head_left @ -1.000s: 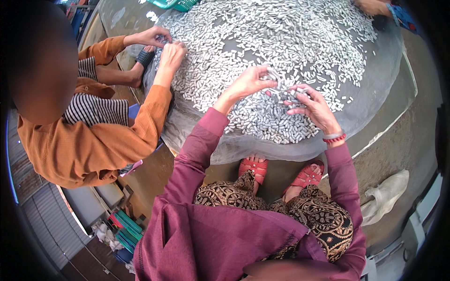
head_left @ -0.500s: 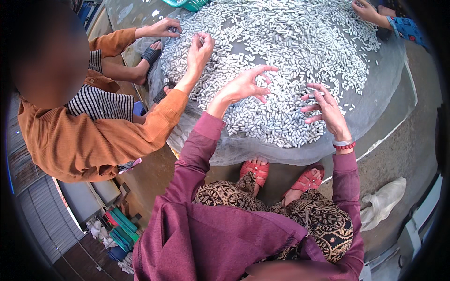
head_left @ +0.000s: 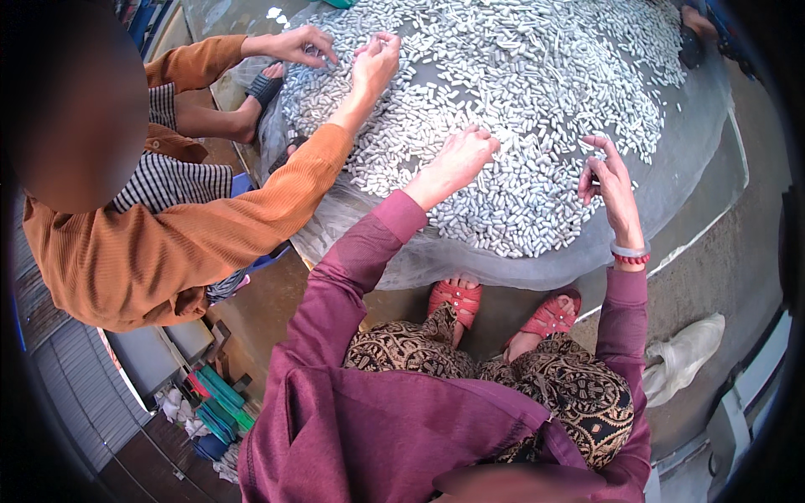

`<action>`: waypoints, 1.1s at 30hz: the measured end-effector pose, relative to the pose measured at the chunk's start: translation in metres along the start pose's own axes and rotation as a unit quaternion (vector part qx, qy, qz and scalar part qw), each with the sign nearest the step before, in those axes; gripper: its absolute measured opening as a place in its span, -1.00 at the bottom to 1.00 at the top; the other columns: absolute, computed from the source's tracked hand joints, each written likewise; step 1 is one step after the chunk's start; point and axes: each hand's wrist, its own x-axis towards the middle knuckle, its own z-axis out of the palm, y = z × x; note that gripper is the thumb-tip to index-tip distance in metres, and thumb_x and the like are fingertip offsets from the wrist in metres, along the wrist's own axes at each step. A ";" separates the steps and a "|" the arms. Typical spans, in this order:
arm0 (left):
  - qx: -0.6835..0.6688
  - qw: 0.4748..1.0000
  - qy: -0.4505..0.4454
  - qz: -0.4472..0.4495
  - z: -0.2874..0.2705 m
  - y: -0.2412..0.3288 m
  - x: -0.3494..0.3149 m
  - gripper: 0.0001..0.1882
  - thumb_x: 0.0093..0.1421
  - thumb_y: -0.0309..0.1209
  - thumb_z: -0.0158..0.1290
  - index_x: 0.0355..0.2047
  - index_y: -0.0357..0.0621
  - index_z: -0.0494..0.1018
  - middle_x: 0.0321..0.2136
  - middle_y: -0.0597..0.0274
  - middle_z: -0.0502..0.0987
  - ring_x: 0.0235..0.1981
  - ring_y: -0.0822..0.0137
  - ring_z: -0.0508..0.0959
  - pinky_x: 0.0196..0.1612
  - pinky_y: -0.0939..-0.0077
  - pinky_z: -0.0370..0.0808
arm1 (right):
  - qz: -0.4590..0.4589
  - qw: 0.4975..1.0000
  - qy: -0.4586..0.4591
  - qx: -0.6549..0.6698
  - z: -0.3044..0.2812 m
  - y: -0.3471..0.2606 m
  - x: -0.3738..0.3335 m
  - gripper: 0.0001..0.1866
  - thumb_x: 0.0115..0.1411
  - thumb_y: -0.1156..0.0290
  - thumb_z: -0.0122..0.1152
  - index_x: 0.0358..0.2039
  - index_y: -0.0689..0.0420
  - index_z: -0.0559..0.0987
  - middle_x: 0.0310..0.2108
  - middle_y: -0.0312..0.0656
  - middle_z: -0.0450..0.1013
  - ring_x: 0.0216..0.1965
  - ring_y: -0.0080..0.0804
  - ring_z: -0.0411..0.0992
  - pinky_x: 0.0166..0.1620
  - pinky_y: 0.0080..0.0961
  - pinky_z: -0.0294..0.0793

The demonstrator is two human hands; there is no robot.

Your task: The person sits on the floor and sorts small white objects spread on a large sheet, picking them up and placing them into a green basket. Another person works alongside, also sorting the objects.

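Head view: I look down on pale silver pieces, small stubby cylinders, heaped across a translucent sheet in front of the person's feet.
Pieces' axes: most lie on their sides, long axes pointing every way; I can pick out no common direction.
Left hand: back toward me, fingers bent down over the middle of the heap. The fingertips are partly hidden, so I cannot tell whether they pinch a piece.
Right hand: at the heap's right edge, fingers curved and apart, with a clear gap between thumb and forefinger.
Sheet: bears the heap, its bare margin showing along the near and right sides.
Green basket: only a corner shows at the top edge; its contents are out of my sight.
Sack: whitish, slumped on the floor at right; I cannot tell what is inside.
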 end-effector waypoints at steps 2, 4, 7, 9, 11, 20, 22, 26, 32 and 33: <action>0.073 0.997 -0.034 -0.004 0.002 0.007 0.003 -0.88 0.03 -0.53 0.03 -0.37 -0.18 0.43 -0.38 0.14 0.49 -0.24 0.15 0.49 -0.23 0.20 0.46 | 0.003 0.999 -0.009 -0.042 -0.002 0.007 0.006 -0.69 0.21 0.38 -0.19 -0.07 0.22 0.35 -0.63 -0.25 0.36 -0.58 -0.56 0.36 -0.58 -0.63 0.35; 0.104 0.993 -0.059 -0.003 -0.001 0.011 0.007 -0.94 0.08 -0.53 -0.04 -0.41 -0.24 0.37 -0.38 0.07 0.49 -0.25 0.09 0.49 -0.25 0.19 0.46 | -0.008 0.997 -0.042 -0.068 -0.001 0.017 0.018 -0.70 0.22 0.34 -0.19 -0.14 0.23 0.38 -0.61 -0.23 0.37 -0.55 -0.52 0.36 -0.52 -0.54 0.37; 0.005 0.996 -0.029 -0.086 -0.006 -0.002 0.011 -0.90 0.12 -0.47 -0.03 -0.38 -0.25 0.40 -0.36 0.06 0.49 -0.25 0.03 0.48 -0.20 0.19 0.44 | -0.048 0.957 0.013 -0.287 0.009 0.031 0.052 -0.68 0.22 0.25 -0.13 -0.19 0.24 0.41 -0.52 -0.11 0.44 -0.46 -0.32 0.44 -0.36 -0.35 0.42; -0.079 0.991 0.109 -0.023 -0.012 -0.025 0.005 -0.80 0.15 -0.37 0.00 -0.27 -0.21 0.46 -0.33 0.03 0.48 -0.24 0.01 0.47 -0.07 0.24 0.36 | -0.041 0.895 0.045 -0.441 0.027 0.031 0.065 -0.63 0.21 0.15 -0.05 -0.22 0.24 0.39 -0.43 0.02 0.47 -0.35 -0.11 0.47 -0.25 -0.22 0.40; -0.117 0.981 0.146 -0.044 -0.024 -0.037 -0.004 -0.79 0.19 -0.37 -0.01 -0.23 -0.23 0.44 -0.33 0.12 0.47 -0.21 0.17 0.47 -0.19 0.32 0.48 | -0.130 0.831 0.056 -0.538 0.042 0.044 0.071 -0.75 0.19 0.26 0.00 -0.34 0.22 0.36 -0.48 0.01 0.48 -0.38 0.01 0.47 -0.34 -0.15 0.42; -0.763 0.612 -0.049 -0.202 -0.018 -0.034 -0.056 -0.68 0.23 -0.14 -0.06 -0.28 -0.17 0.37 -0.46 0.31 0.45 -0.47 0.44 0.46 -0.50 0.64 0.41 | -0.172 0.853 0.021 -0.492 0.039 0.076 0.057 -0.84 0.18 0.35 0.00 -0.28 0.14 0.34 -0.54 -0.01 0.45 -0.39 -0.02 0.46 -0.36 -0.15 0.38; -0.485 0.806 -0.048 -0.337 -0.014 -0.011 -0.057 -0.65 0.18 -0.06 -0.01 -0.40 -0.11 0.38 -0.62 0.35 0.41 -0.57 0.42 0.40 -0.51 0.58 0.37 | -0.136 0.874 -0.032 -0.465 0.036 0.059 0.048 -0.84 0.18 0.36 0.00 -0.26 0.13 0.34 -0.52 -0.01 0.45 -0.40 -0.04 0.46 -0.35 -0.17 0.38; -0.001 0.984 0.012 -0.178 0.031 0.014 -0.057 -0.63 0.13 -0.14 0.05 -0.41 -0.26 0.36 -0.58 0.03 0.46 -0.51 0.10 0.52 -0.43 0.25 0.43 | -0.265 0.869 -0.023 -0.418 0.062 0.024 0.049 -0.76 0.15 0.38 0.07 -0.15 0.03 0.39 -0.44 -0.03 0.45 -0.41 -0.09 0.44 -0.35 -0.24 0.41; 0.045 0.994 0.003 -0.094 0.033 0.027 -0.042 -0.70 0.10 -0.27 0.04 -0.39 -0.31 0.35 -0.52 -0.06 0.48 -0.46 0.02 0.54 -0.37 0.17 0.44 | -0.459 0.747 0.002 -0.481 0.067 0.067 0.087 -0.64 0.11 0.35 0.13 -0.10 0.17 0.34 -0.46 -0.08 0.43 -0.44 -0.11 0.43 -0.37 -0.28 0.42; 0.006 0.995 0.000 -0.104 0.031 0.025 -0.043 -0.72 0.09 -0.28 0.03 -0.38 -0.30 0.36 -0.52 -0.05 0.48 -0.46 0.01 0.54 -0.38 0.16 0.43 | -0.408 0.768 0.011 -0.495 0.070 0.067 0.086 -0.67 0.13 0.34 0.12 -0.12 0.17 0.34 -0.47 -0.09 0.43 -0.45 -0.10 0.43 -0.37 -0.27 0.42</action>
